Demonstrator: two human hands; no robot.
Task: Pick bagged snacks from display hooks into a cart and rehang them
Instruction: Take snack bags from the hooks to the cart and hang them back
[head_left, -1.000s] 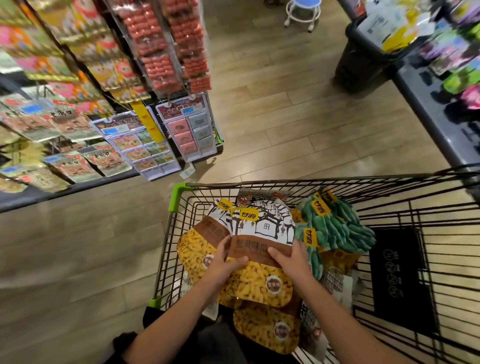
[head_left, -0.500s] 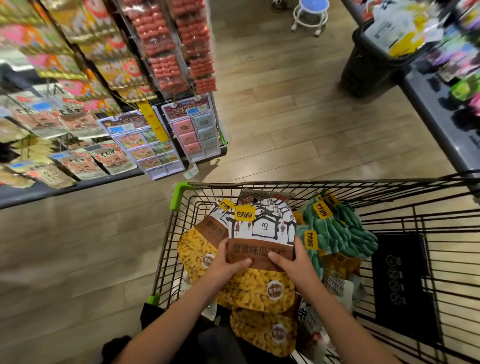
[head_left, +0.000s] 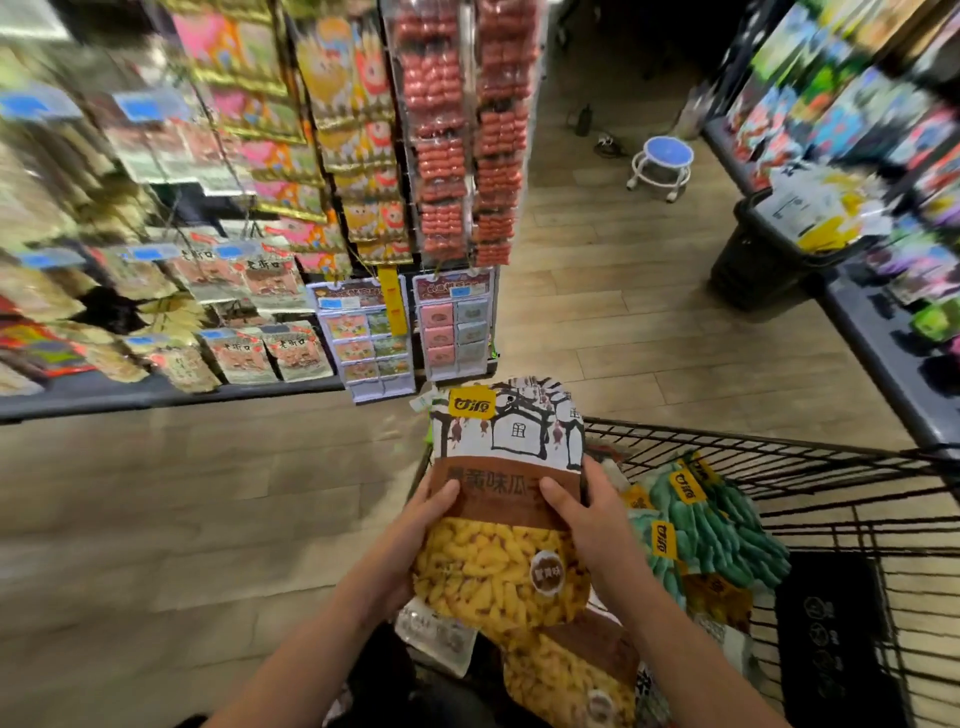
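Snack bag is held up over the near-left corner of the cart, clear of the other bags lying in the basket. Left hand grips its left edge, right hand its right edge; both thumbs lie across the brown band on the front. The rest of the fingers wrap behind the pouch, so their spread cannot be told.

Handling, judged:
- Glossy film pouch, likely light and somewhat slippery.
- Filled lower half bulges with loose yellow pieces, probably brittle; avoid squeezing there.
- Flat white header at the top looks stiffer and should carry the hang hole, though no hole is discernible here.
- Best hold for rehanging: pinch the header or side seams, let the weight hang below.

Green bags lie to the right in the cart. Display hooks with hanging bags are far left; much of that area is blurred.
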